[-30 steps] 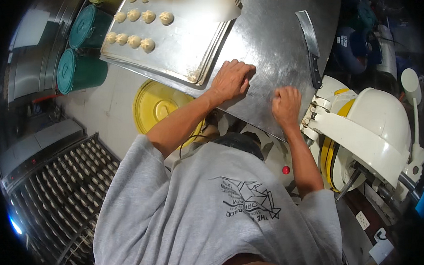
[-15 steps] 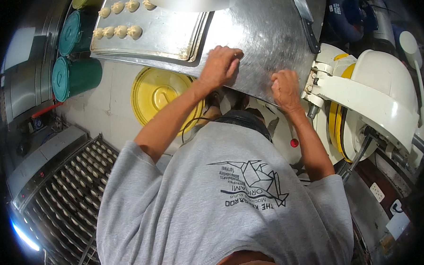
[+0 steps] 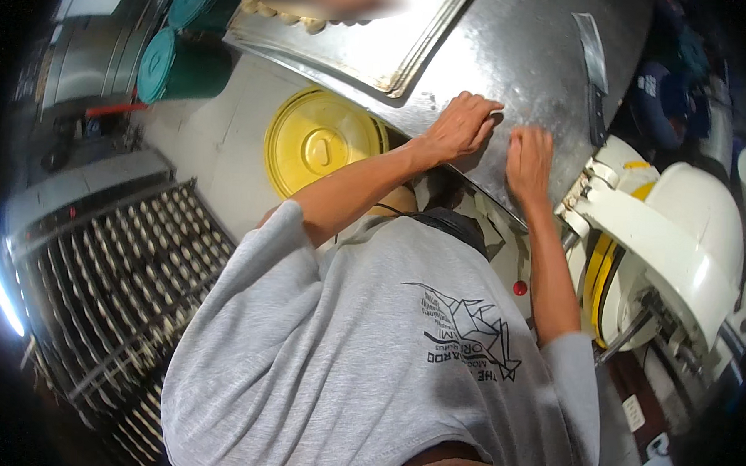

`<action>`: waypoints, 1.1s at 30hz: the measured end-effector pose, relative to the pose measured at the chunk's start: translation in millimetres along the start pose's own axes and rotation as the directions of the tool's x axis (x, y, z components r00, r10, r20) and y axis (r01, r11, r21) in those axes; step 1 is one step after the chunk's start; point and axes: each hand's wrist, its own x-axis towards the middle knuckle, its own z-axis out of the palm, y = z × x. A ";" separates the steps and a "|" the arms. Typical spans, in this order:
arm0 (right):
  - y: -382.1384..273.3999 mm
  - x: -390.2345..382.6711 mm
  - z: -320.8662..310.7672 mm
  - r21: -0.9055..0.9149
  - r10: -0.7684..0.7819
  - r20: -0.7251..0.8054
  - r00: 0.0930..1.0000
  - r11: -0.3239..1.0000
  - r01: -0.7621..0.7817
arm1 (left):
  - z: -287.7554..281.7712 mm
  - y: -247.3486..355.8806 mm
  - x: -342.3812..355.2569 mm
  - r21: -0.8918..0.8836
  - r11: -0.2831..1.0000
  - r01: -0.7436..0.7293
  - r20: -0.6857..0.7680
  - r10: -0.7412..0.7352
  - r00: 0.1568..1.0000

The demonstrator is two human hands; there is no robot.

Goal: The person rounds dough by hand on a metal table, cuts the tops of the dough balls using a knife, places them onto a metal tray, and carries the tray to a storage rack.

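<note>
My left hand [image 3: 462, 127] rests over the near part of a metal worktable [image 3: 514, 52], its fingers bent and drawn together. To its right, close by but apart, my right hand [image 3: 530, 163] is also closed on the tabletop near the edge, with its knuckles slightly blurred. Both palms face down, so whatever they might hold is hidden. A knife [image 3: 595, 76] with a black handle lies beyond my right hand. Left of my hands is a metal baking tray [image 3: 376, 71]; pale shaped dough pieces [image 3: 291, 19] sit at its far side, partly covered by a blurred patch.
A white machine with a rounded cover [image 3: 706, 223] stands at the right, against the table corner. Below the table's left edge is a yellow lidded bin [image 3: 314, 143]. Green lidded bins [image 3: 189, 67] stand farther left. A rack with rows of pale pieces [image 3: 139, 256] fills the lower left.
The view has turned, so the table and tray now slant and sit higher. My hands are closer together, both still closed on the tabletop. The knife remains lying on the table.
</note>
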 end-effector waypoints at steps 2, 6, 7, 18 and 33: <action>-5.3 -29.8 -17.0 -0.035 -0.072 0.020 0.997 0.997 0.073 | -21.1 -6.7 -16.0 -0.004 0.999 0.040 0.063 -0.039 0.997; 20.5 -2.5 -16.7 -0.213 -0.004 -0.047 0.999 0.977 -0.006 | -28.0 -20.6 17.6 0.074 0.997 -0.011 0.088 0.004 0.996; 21.4 17.2 -7.1 -0.187 0.005 -0.078 0.997 0.982 -0.020 | -21.5 -17.8 29.4 0.078 0.996 -0.030 0.071 0.024 0.997; -5.8 -35.1 -19.2 -0.072 -0.173 -0.064 0.983 0.983 0.169 | -33.5 -18.6 -12.3 0.000 0.988 -0.153 0.149 0.151 0.977; -8.6 6.3 4.7 -0.295 0.070 -0.192 0.979 0.947 -0.126 | -14.1 -17.9 25.1 0.115 0.992 -0.058 0.071 0.050 0.996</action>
